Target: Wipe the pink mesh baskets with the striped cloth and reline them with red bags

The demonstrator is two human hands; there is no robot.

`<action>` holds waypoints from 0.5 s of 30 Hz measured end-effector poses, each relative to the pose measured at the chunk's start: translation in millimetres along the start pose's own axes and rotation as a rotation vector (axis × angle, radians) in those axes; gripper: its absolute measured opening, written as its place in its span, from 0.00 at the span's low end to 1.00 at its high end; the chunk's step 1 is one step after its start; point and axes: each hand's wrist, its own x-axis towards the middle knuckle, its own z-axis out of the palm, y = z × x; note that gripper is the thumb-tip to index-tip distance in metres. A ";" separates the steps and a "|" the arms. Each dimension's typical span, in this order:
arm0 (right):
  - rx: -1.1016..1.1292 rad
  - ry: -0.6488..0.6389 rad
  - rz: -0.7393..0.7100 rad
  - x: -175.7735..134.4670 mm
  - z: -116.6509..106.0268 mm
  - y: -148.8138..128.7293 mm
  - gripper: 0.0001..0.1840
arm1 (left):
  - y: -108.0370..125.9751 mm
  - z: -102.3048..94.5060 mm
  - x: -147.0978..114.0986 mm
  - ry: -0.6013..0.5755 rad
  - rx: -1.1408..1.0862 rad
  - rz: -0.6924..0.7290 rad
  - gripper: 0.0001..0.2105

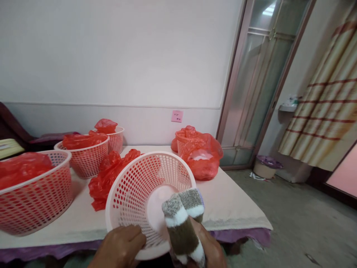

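1 pink basket [156, 204], tilted; fuzzy striped socks [184, 230] at its near right rim.
L hand [121, 243] clamped on basket's near rim; R hand [210, 243], apart from L, gripping socks. Crumpled red bag [111, 178] just left, on cloth-covered table [237, 208]. 3 more baskets [86, 162] w/ red bags [83, 140], left side; open bag [205, 169], far right.

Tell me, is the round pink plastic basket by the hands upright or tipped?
Tipped. The round pink plastic basket leans, its opening facing the camera.

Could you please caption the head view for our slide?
Left hand gripping a tilted pink basket, right hand holding fuzzy striped socks.
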 end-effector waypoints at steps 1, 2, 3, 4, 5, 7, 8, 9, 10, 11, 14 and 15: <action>0.008 -0.030 -0.002 4.5 -1.1 -0.4 0.30 | -3.0 -2.2 1.7 -0.023 -0.022 0.015 0.05; 0.014 -0.043 0.011 9.2 -2.1 -0.8 0.31 | -6.1 -4.4 2.2 -0.034 -0.050 0.042 0.05; 0.025 -0.034 0.041 14.5 -2.8 -1.4 0.32 | -9.0 -6.5 1.8 -0.030 -0.081 0.067 0.06; 0.044 -0.003 0.088 20.2 -3.0 -2.0 0.31 | -11.4 -8.3 0.4 -0.024 -0.112 0.074 0.06; 0.070 0.043 0.143 26.7 -2.8 -2.5 0.28 | -13.3 -9.7 -1.7 -0.014 -0.143 0.066 0.07; 0.133 0.127 0.234 41.2 -1.0 -1.6 0.22 | -15.5 -11.3 -7.1 0.017 -0.221 0.036 0.08; 0.156 0.154 0.263 48.9 0.5 0.5 0.20 | -15.8 -11.5 -9.9 0.033 -0.266 0.008 0.08; 0.165 0.162 0.281 56.2 2.3 4.3 0.17 | -15.8 -11.3 -12.8 0.049 -0.312 -0.030 0.09; 0.156 0.158 0.288 62.8 4.4 9.9 0.16 | -15.6 -10.8 -15.5 0.061 -0.354 -0.086 0.10; 0.116 0.143 0.297 68.1 6.6 17.4 0.17 | -15.2 -10.2 -18.2 0.073 -0.398 -0.156 0.10; -0.106 0.084 0.375 74.0 10.8 49.6 0.18 | -13.9 -9.0 -24.8 0.106 -0.561 -0.435 0.11; -0.172 0.076 0.406 72.6 10.6 62.4 0.18 | -13.3 -9.1 -26.0 0.126 -0.627 -0.533 0.10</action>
